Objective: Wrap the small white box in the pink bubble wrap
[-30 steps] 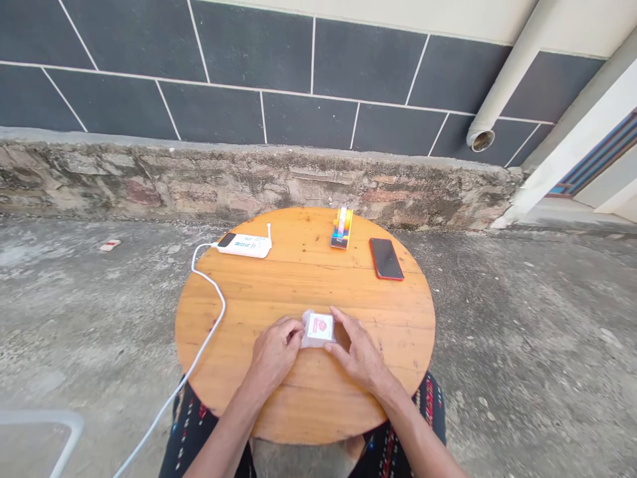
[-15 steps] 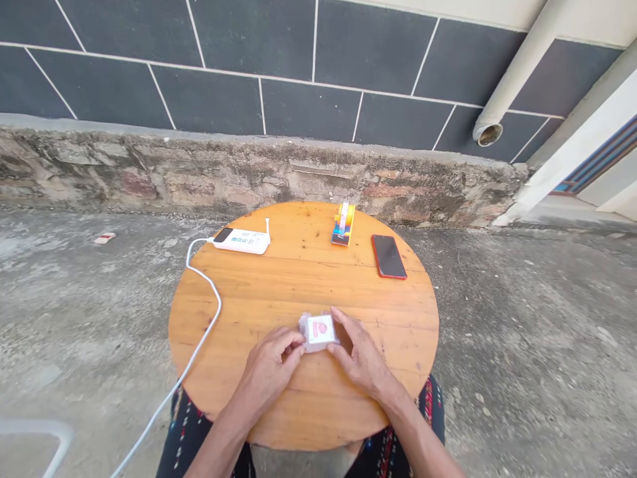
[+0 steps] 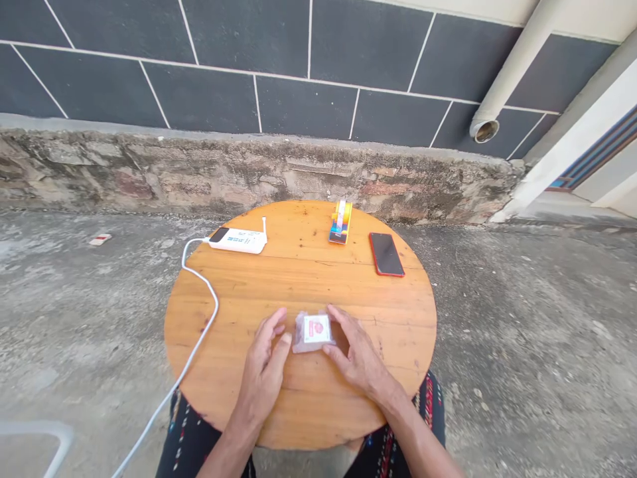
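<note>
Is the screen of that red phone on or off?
The red phone's screen looks off: it faces up, all dark, nothing glowing.

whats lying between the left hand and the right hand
In the head view, a white square packet in translucent plastic with red print; the right hand touches it.

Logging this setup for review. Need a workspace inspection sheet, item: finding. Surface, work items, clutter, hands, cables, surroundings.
Surface: round wooden table, visible marks.
Work items: wrapped packet, lying flat near the middle.
Clutter: tape, phone and white device, toward the far side.
Hands: left hand open beside the packet, apart from it; right hand holds its right end between thumb and fingers.
Cables: white cable from the device over the table's left edge.
Surroundings: concrete floor, dark wall, pipe.
</note>
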`<state>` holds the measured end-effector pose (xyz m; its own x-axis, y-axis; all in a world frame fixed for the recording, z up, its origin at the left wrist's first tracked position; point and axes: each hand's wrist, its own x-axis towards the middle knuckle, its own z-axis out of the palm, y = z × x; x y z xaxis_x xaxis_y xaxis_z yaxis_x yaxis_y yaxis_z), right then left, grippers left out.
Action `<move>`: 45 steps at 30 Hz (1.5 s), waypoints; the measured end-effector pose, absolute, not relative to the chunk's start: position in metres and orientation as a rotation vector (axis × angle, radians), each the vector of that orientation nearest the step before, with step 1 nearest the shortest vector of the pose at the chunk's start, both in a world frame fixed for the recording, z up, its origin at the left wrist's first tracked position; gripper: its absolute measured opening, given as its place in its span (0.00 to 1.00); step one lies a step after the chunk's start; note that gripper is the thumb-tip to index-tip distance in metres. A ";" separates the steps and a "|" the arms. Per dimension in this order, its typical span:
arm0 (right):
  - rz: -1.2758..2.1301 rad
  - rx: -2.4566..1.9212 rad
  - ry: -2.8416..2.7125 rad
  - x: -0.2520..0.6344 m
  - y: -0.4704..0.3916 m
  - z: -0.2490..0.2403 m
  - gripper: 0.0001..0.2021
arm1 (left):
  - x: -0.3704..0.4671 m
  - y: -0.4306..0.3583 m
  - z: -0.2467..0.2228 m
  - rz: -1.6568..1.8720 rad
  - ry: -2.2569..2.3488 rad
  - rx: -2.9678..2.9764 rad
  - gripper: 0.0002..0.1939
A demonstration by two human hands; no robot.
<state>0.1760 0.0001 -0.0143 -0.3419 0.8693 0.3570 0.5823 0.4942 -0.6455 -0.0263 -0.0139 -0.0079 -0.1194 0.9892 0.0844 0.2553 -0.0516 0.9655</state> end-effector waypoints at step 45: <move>0.715 -1.251 -1.833 0.177 -0.003 0.000 0.30 | 0.001 -0.016 -0.018 1.318 1.150 1.209 0.35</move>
